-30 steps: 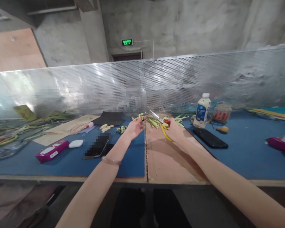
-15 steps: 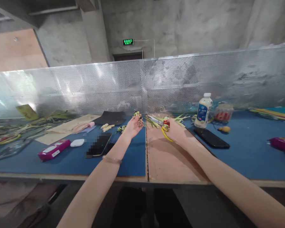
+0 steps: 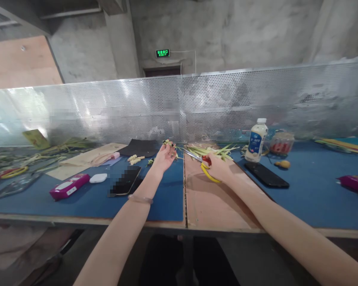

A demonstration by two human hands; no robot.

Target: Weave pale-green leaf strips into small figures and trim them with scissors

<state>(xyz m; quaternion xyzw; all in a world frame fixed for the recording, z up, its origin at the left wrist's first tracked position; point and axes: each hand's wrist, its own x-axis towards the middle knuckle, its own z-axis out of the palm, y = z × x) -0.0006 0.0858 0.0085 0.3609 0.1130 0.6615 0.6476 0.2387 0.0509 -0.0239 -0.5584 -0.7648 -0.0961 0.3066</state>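
My left hand point(image 3: 164, 159) is closed around a small woven piece of pale green plant strips point(image 3: 168, 142), whose top shows above the fingers. A thin strip end trails from it toward the right. My right hand point(image 3: 220, 167) grips a pair of scissors point(image 3: 193, 155) with red and yellow handles. Their blades point left toward the left hand, a little apart from its fingers, and look closed or nearly so. Behind the right hand lies a loose bunch of green leaf strips point(image 3: 226, 151) on the bare wooden board point(image 3: 209, 206).
Left on the blue mat stand a phone point(image 3: 127, 180), a white case point(image 3: 98, 178), a magenta packet point(image 3: 69, 186) and small woven pieces point(image 3: 135, 159). To the right are a bottle point(image 3: 255, 141), a black phone point(image 3: 266, 174) and a jar point(image 3: 282, 143). A perforated metal screen point(image 3: 131, 111) closes the back.
My left hand has shifted slightly left with the woven piece, away from the scissors. The scissor blades look closer together than before, and their yellow handle sits a little lower.
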